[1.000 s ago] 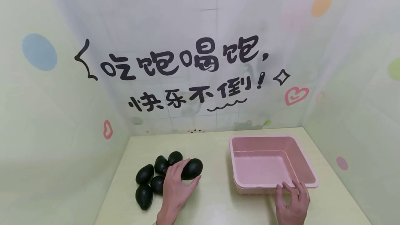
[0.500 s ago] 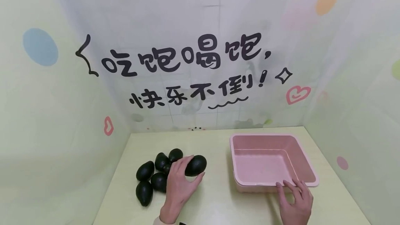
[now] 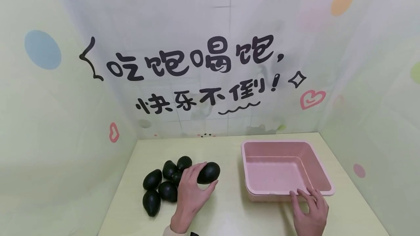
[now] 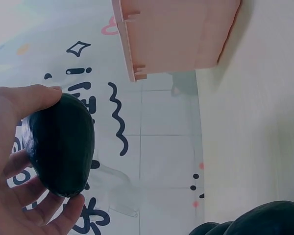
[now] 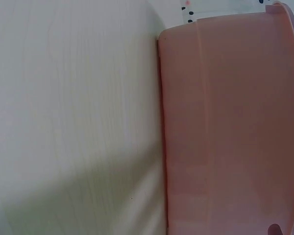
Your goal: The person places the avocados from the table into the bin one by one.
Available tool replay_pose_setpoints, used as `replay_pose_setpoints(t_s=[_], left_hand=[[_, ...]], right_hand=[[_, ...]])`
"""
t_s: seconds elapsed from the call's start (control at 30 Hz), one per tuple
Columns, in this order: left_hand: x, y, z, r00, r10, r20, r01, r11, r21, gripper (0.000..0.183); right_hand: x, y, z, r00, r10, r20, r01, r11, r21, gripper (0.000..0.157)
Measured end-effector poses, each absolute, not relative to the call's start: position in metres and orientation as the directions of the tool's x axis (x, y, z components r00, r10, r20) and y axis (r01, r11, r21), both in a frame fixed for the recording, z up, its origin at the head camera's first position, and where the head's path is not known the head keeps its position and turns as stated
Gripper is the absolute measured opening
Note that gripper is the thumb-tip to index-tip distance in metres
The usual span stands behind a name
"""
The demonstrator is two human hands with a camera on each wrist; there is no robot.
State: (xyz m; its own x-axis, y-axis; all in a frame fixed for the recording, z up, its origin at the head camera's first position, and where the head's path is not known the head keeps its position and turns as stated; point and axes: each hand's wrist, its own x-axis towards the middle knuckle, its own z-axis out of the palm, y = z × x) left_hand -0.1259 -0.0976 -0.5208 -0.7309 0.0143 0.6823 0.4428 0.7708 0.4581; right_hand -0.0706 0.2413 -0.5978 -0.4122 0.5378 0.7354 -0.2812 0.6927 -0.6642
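My left hand [image 3: 194,196] grips a dark green avocado [image 3: 210,172] between thumb and fingers. In the left wrist view that avocado [image 4: 63,147] shows with the thumb at its upper end and fingertips under its lower end. Several more dark avocados [image 3: 168,191] lie grouped on the table just left of this hand, partly hidden behind it. My right hand [image 3: 310,212] holds the front rim of a pink plastic bin [image 3: 247,163], with bent fingers at the edge. Only one fingertip [image 5: 274,229] of it shows in the right wrist view, low against the bin's outer wall.
The pink bin stands on the right of the pale wooden table [image 3: 226,207], its bare floor visible from above. Patterned sheets [image 3: 210,17] with black lettering, hearts and coloured dots enclose the table at the back and both sides.
My left hand has carried the avocado a little to the right and slightly up, away from the others. The right hand stays at the bin's rim; the head view shifted slightly.
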Motion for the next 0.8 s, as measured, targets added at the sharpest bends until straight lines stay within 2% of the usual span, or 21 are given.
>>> replay_pose_setpoints(t_s=[0.43, 0.8], left_hand=[[-0.1280, -0.0937, -0.5163, -0.717, 0.034, 0.696, 0.465, 0.767, 0.442, 0.062], [-0.1272, -0.0892, -0.5183, -0.731, 0.060, 0.680, 0.474, 0.761, 0.443, 0.062]], right_hand=[[-0.0687, 0.2429, -0.5978, -0.421, 0.511, 0.749, -0.294, 0.704, -0.646, 0.034], [-0.0690, 0.2400, -0.5973, -0.421, 0.528, 0.738, -0.273, 0.702, -0.658, 0.023]])
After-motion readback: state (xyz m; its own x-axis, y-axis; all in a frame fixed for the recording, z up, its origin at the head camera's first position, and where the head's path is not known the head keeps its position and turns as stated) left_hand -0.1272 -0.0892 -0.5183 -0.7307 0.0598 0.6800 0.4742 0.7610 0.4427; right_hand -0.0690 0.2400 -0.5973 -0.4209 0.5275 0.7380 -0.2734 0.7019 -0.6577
